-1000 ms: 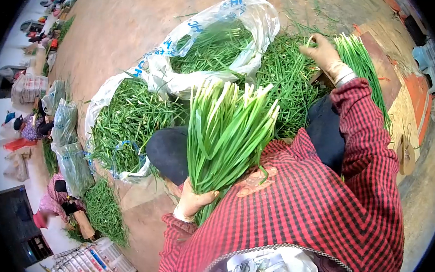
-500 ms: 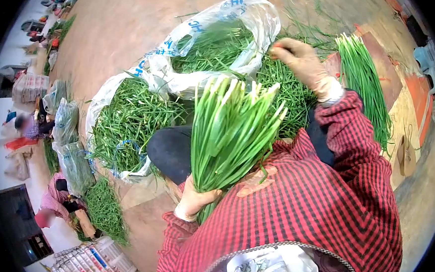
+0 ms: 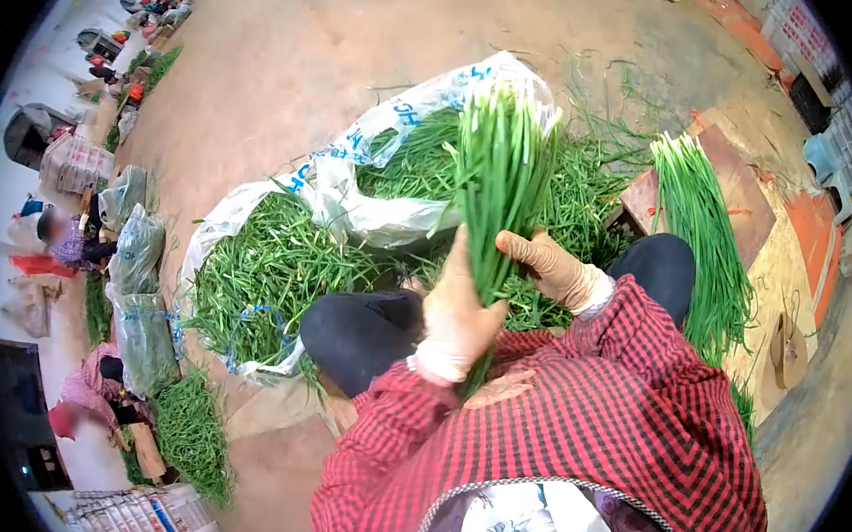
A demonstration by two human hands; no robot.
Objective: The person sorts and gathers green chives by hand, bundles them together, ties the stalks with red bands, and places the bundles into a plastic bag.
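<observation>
My left hand [image 3: 459, 312], in a pale glove, is wrapped round the lower, leafy part of a bunch of garlic chives [image 3: 505, 164]. The bunch stands nearly upright in front of me, with its white stem ends at the top. My right hand [image 3: 554, 271], also gloved, is closed against the right side of the same bunch, thumb on the leaves; some of its fingers are hidden. Another neat bundle of garlic chives [image 3: 702, 249] lies to the right, white ends pointing away from me.
Before my knees, a white plastic bag [image 3: 390, 220] lies open around loose cut greens [image 3: 274, 271]. More loose greens [image 3: 585, 212] lie behind my right hand. A board [image 3: 734, 178] and a sandal [image 3: 787, 351] are at the right. Filled bags [image 3: 138, 341] and seated people [image 3: 97, 387] are at left.
My right hand has come down from beyond the bunch to its side. My left hand and the bunch have moved up and right, and the bunch stands straighter and narrower.
</observation>
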